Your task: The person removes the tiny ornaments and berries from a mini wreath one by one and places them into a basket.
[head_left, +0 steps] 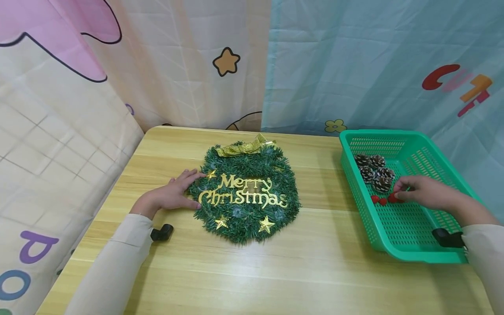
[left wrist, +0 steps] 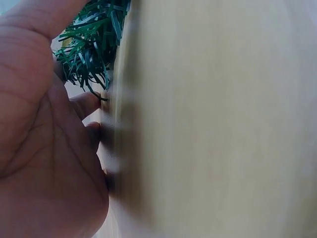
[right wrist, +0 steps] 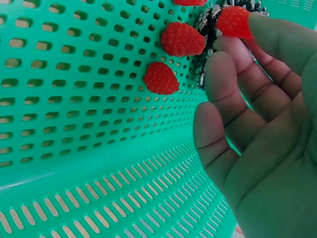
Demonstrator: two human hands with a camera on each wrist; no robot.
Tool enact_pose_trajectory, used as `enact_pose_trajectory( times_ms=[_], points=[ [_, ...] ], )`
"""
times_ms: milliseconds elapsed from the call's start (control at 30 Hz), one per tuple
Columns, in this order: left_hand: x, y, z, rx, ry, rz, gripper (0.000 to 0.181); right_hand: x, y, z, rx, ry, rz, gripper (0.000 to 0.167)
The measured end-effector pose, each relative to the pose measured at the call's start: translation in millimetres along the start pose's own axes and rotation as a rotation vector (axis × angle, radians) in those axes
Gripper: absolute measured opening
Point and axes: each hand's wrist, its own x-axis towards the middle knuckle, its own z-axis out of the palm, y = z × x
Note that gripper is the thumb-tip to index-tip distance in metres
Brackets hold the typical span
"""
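A green tinsel wreath with gold "Merry Christmas" lettering, several gold stars and a gold ribbon lies on the wooden table. My left hand rests at the wreath's left edge, its fingers extended and the index fingertip by a gold star. Green strands show beside the left palm in the left wrist view. On the right, my right hand reaches into a green plastic basket. Thumb and fingers pinch a red raspberry-shaped ornament. Other red berries lie close by in the basket.
Several snow-tipped pine cones sit at the basket's left side. The table extends in front of and between the wreath and basket. Printed curtains hang along the back and left edges.
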Motion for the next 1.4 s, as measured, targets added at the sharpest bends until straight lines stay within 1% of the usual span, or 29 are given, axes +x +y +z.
enact_pose_trajectory(
  times_ms=[200, 400, 500, 767, 1033, 1400],
  points=[
    [0.1, 0.9, -0.9, -0.007, 0.002, 0.004, 0.09, 0.2, 1.2, 2.4, 0.011, -0.052, -0.017, 0.008],
    [0.9, -0.4, -1.5, 0.007, 0.011, 0.004, 0.091, 1.5, 0.4, 4.2, 0.046, -0.116, -0.038, 0.006],
    [1.1, -0.9, -1.5, 0.012, 0.013, 0.003, 0.091, 1.9, 0.5, 4.9, 0.044, -0.125, -0.042, 0.005],
    [1.3, 0.2, -1.6, -0.001, 0.009, 0.001, 0.091, 4.2, 2.0, 10.4, -0.004, -0.118, -0.069, 0.004],
    [1.2, -0.8, -0.2, -0.003, 0.005, 0.001, 0.092, 4.1, -1.2, 12.5, 0.006, -0.139, -0.055, 0.004],
    [1.9, -1.2, 0.8, 0.0, 0.003, 0.003, 0.091, 3.1, 1.5, 13.3, 0.027, -0.161, -0.045, 0.007]
  ],
)
